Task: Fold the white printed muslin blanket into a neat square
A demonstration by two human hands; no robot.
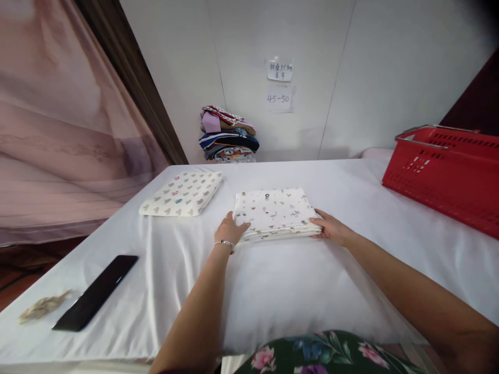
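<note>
A white cloth with small printed figures (275, 210), folded into a thick layered rectangle, lies flat in the middle of the white-covered table (187, 291). My left hand (230, 229), with a bracelet at the wrist, grips its near left corner, thumb over the front edge. At the near right corner my right hand (328, 227) pinches the layers, its thumb and fingers around the edge. The fingers under the cloth are partly hidden. Left of it rests another folded white cloth with grey, red and blue prints (183, 195).
A red basket (444, 182) with metal handles stands at the right. Behind the table's far edge is a pile of folded fabrics (229, 136). A dark flat strip (97, 292) and a beige tangled bundle (44, 306) lie at the near left, beside a pink curtain (74, 130).
</note>
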